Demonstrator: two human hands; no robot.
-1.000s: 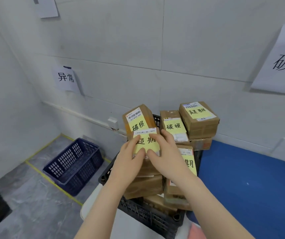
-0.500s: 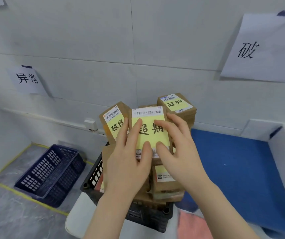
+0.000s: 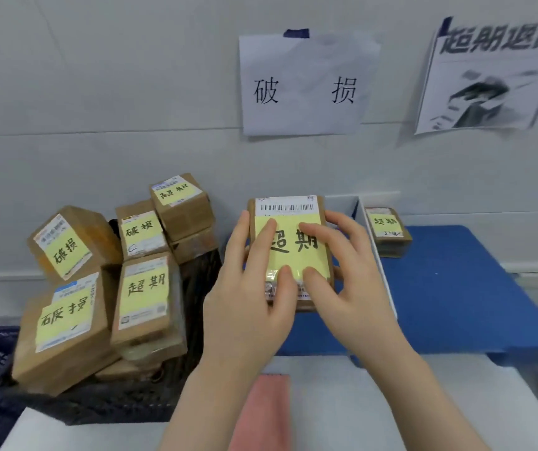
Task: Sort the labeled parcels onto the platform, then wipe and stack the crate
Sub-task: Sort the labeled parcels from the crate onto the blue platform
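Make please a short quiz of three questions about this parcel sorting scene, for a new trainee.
1. True or false: the left hand and the right hand both hold one parcel.
2. How many parcels lie on the blue platform right of the white divider? A none, B one, C three.
3. Fill in: the cloth nearest the person is ___ in colour.
Key: 1 true; 2 B, the small parcel; 3 pink.
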